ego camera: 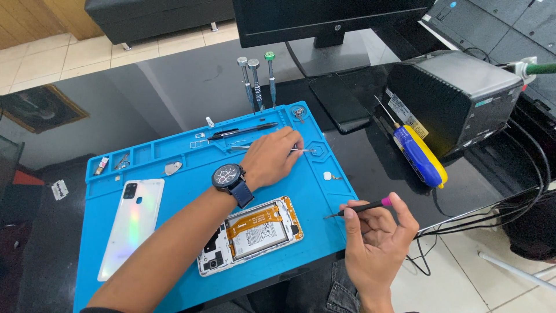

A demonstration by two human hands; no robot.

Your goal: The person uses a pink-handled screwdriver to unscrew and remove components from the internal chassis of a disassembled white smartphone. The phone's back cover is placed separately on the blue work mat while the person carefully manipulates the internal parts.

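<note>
Left hand (272,156) pinches tweezers (301,150) beyond opened phone (252,233); right hand (376,235) grips screwdriver (359,208).

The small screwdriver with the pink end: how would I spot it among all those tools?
Start at the big blue work mat and go to its right edge, near the opened phone. There the right hand holds a thin black screwdriver, tip toward the mat. Its pink cap sets it apart from the silver- and green-topped drivers behind the mat.
</note>
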